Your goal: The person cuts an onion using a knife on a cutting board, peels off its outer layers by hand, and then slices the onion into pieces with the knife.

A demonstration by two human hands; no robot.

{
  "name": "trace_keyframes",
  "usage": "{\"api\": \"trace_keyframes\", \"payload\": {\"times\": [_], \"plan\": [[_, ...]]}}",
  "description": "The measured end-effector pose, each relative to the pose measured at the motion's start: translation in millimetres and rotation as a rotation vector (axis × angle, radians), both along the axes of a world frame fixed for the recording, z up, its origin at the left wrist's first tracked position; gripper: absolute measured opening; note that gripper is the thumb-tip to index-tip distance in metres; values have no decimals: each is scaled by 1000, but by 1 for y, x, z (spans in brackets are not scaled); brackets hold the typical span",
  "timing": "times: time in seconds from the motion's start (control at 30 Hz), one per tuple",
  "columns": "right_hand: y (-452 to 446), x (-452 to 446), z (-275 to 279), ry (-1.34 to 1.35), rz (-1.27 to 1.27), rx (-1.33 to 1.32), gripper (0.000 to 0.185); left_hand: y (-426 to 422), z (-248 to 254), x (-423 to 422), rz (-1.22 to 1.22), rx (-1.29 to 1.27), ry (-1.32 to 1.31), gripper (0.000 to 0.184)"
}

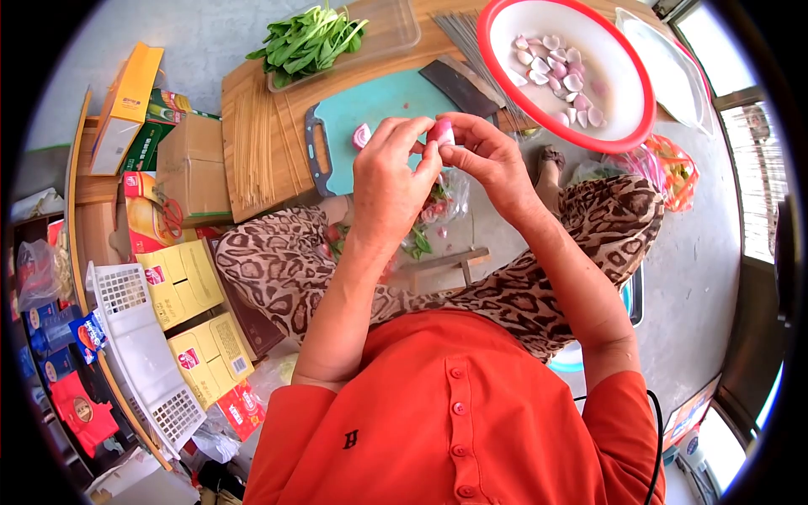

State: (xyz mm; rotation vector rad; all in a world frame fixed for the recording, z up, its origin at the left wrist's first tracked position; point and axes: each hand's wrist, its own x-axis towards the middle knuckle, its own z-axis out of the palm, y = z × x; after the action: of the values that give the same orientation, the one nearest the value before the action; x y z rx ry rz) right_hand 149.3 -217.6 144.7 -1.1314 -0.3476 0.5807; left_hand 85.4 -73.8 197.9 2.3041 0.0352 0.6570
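Above the near edge of a turquoise cutting board (387, 97), my left hand (394, 164) and my right hand (492, 160) meet around a small purple-and-white red onion piece (442, 131). Fingers and thumbs of both hands pinch it, hiding part of it. Another cut onion piece (361, 136) rests on the board, just left of my left hand. A dark, flat cleaver-like blade (461, 87) lies across the board's right end. Beyond my right hand, a white bowl with a red rim (633, 135) contains many separated onion layers (572, 82).
Leafy greens (311, 40) lie on a clear tray (391, 21) at the back. Thin wooden skewers (261, 151) cover the table's left side; metal skewers (475, 38) lie near the bowl. Boxes (194, 160) stand at left. Plastic bags (669, 172) are at right. Scraps (418, 241) lie below.
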Motion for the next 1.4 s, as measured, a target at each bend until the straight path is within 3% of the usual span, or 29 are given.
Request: {"api": "trace_keyframes", "payload": {"times": [0.27, 0.5, 0.6, 0.7, 0.77, 0.97, 1.3, 1.37, 1.4], "plan": [[1, -2, 5, 11, 53, 48, 45, -2, 7, 1, 26, -280, 81, 18], [1, -2, 5, 27, 65, 7, 47, 4, 0, 2, 14, -216, 66, 12], [2, -2, 8, 176, 77, 137, 46, 7, -3, 2, 41, -377, 130, 11], [1, -1, 5, -46, -7, 10, 44, 2, 8, -1, 28, -329, 104, 12], [-1, -1, 10, -511, -157, -331, 43, -5, 14, 0, 9, -293, 61, 13], [2, -7, 16, -791, -321, -509, 47, -9, 8, 1, 25, -196, 68, 14], [3, -7, 16, -903, -373, -443, 42, -6, 3, 4, 71, -71, 68, 13], [2, -7, 13, -610, -214, -345, 39, -1, -6, 7, 85, -271, 114, 11], [1, -5, 8, -610, -214, -345, 39, 4, -13, 8, 85, -271, 113, 11]]}}
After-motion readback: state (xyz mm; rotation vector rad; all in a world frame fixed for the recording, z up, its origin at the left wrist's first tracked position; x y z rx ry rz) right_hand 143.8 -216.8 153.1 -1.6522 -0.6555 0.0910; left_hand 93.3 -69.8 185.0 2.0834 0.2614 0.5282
